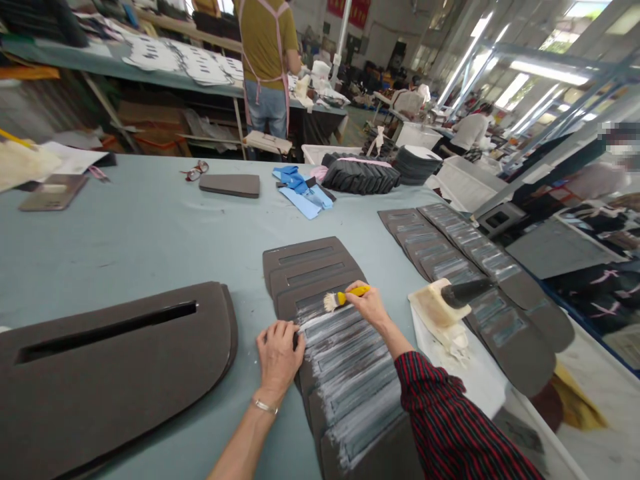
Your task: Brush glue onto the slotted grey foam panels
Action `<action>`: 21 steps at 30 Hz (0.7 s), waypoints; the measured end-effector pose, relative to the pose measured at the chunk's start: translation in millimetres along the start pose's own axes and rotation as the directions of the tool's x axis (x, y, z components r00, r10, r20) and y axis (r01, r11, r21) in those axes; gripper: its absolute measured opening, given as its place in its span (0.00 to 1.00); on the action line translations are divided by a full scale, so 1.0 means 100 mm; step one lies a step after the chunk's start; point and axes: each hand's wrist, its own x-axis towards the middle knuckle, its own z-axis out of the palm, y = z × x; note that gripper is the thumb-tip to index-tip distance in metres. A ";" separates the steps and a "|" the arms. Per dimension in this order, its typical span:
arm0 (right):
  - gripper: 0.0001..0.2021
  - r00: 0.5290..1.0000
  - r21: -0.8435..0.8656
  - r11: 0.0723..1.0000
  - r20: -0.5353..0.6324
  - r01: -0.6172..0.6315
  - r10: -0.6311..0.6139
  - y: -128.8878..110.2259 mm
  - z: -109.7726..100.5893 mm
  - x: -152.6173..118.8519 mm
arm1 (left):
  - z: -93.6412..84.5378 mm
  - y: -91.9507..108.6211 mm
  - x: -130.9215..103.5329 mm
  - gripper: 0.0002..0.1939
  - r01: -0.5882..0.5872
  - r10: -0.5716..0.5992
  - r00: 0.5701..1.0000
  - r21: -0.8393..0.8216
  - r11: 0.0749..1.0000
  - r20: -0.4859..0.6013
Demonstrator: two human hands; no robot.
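Note:
My right hand (371, 305) is closed round the yellow handle of a paintbrush (342, 298). Its pale bristles touch a dark grey panel (287, 303) in an overlapping row of slotted panels on the table. Whitish wet streaks (350, 373) run across the panels nearer me. My left hand (281, 353) has curled fingers at the row's left edge, with the dark panel edge between thumb and fingers. Right of my forearm, a cream-coloured container (435, 308) with a dark cylinder leaning on it rests on a white sheet.
A large stack of slotted dark panels (150, 373) lies at left. More streaked panels (450, 260) overlap along the right edge. Blue cloth pieces (303, 190), glasses (195, 171), a small grey block (230, 185) and a phone (54, 192) lie farther back. A person (267, 67) stands beyond.

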 end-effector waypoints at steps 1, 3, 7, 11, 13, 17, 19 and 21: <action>0.08 0.998 -0.027 0.999 -0.056 -0.022 0.020 0.08 -0.19 0.07 | 0.00 0.00 0.00 0.10 0.003 -0.003 1.000 0.002 1.000 -0.001; 0.09 0.983 -0.099 0.993 -0.177 -0.058 0.040 0.15 -0.49 0.17 | 0.01 0.01 -0.01 0.10 0.014 -0.014 1.000 0.003 1.000 -0.009; 0.08 0.959 -0.169 0.985 -0.275 0.025 -0.071 -0.06 -0.43 0.10 | 0.04 0.03 0.00 0.10 0.026 -0.026 0.999 0.012 1.000 -0.034; 0.08 0.975 -0.024 0.976 0.058 0.215 -0.213 -0.26 0.16 -0.14 | 0.07 0.01 0.00 0.10 0.010 -0.008 0.999 0.041 0.999 -0.037; 0.07 0.982 0.012 0.987 0.096 0.160 -0.160 -0.16 0.22 -0.15 | 0.08 0.00 0.00 0.11 -0.007 0.008 0.999 0.055 0.998 -0.032; 0.09 0.982 0.017 0.999 -0.183 -0.040 0.042 0.22 -0.34 0.01 | 0.09 0.01 -0.02 0.12 -0.015 0.018 0.999 0.083 0.996 -0.032; 0.11 0.941 -0.004 0.996 -0.330 -0.084 0.078 0.35 -0.72 0.04 | 0.09 0.02 -0.03 0.13 -0.009 0.012 0.999 0.091 0.996 -0.031; 0.13 0.902 0.005 0.995 -0.422 -0.099 0.092 0.41 -1.03 -0.03 | 0.08 0.03 -0.03 0.14 0.005 -0.004 1.000 0.082 0.997 -0.019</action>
